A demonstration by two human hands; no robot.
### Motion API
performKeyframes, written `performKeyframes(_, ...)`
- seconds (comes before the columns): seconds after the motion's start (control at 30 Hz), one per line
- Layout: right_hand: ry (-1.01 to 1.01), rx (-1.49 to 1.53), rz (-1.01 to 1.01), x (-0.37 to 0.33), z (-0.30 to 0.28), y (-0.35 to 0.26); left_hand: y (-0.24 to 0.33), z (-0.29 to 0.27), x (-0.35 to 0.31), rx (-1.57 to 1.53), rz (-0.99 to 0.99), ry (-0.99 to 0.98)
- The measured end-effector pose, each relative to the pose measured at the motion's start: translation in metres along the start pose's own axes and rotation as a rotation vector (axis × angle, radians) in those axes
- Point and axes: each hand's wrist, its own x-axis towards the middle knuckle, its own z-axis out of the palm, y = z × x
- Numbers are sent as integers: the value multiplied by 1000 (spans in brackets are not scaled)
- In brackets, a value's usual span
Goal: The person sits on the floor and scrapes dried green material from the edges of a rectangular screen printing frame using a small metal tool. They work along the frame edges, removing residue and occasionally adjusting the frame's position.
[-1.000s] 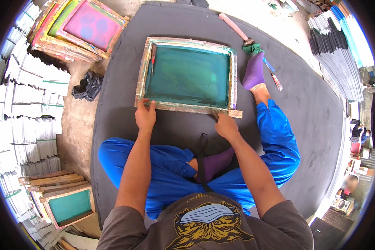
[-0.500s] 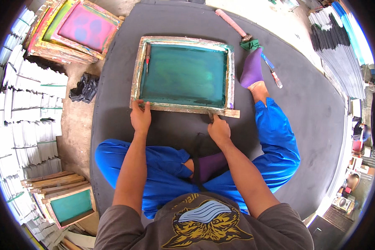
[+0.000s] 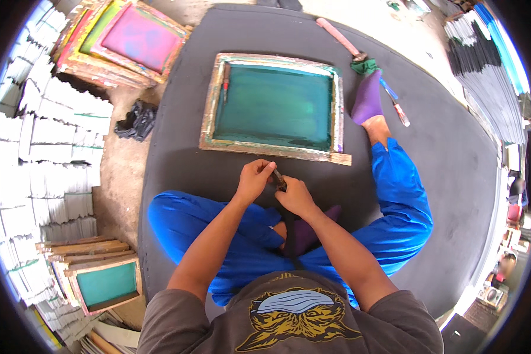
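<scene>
In front of my lap, both hands meet on a small dark, slim tool (image 3: pixel 279 181) whose kind I cannot make out. My left hand (image 3: pixel 255 180) pinches its upper end between thumb and fingers. The fingers of my right hand (image 3: pixel 296 196) are wrapped round its lower part. Just beyond lies a wooden screen-printing frame (image 3: pixel 265 151) with teal mesh (image 3: pixel 277 106), flat on the dark padded surface (image 3: pixel 177 171); neither hand touches it. A thin tool with a red part (image 3: pixel 225 86) rests along the frame's inner left side. A short wood piece (image 3: pixel 341 159) sits at its near right corner.
A pink-handled tool (image 3: pixel 339 38), a green cloth (image 3: pixel 364 66) and a red-and-clear-handled screwdriver (image 3: pixel 402 115) lie by my outstretched foot. Stacked printing frames (image 3: pixel 177 56), a black plastic bag (image 3: pixel 135 121) and bundled white sheets (image 3: pixel 59 144) stand at left. More frames (image 3: pixel 138 277) lean lower left.
My left hand has let go of the frame's near left corner and moved right to the dark tool. My right hand has drawn back from the frame's near edge with that tool.
</scene>
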Motion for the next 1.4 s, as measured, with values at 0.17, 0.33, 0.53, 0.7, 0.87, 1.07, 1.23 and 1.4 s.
performKeyframes(0.17, -177, 240, 48, 20, 25, -27, 8, -45, -9, -341, -166, 93)
performKeyframes(0.33, -475, 464, 95, 55, 61, -69, -6, -105, -4, -368, -227, 277)
performKeyframes(0.53, -565, 404, 126, 76, 88, -98, -28, -158, 8, -487, -378, 835)
performKeyframes(0.7, -525, 398, 201, 63, 73, -69, -33, -153, 21, -470, -400, 977)
performKeyframes(0.87, -419, 500, 201, 39, 44, -22, -41, -146, 19, 151, -154, 1030)
performKeyframes(1.07, -87, 719, 298, 5, -17, 23, 1, -7, -7, 691, 572, 351)
performKeyframes(1.23, 133, 735, 308, -4, -39, 56, -3, 69, 8, 871, 673, 298)
performKeyframes(1.4, 133, 776, 331, -5, -41, 65, -9, 85, 24, 1146, 758, 309)
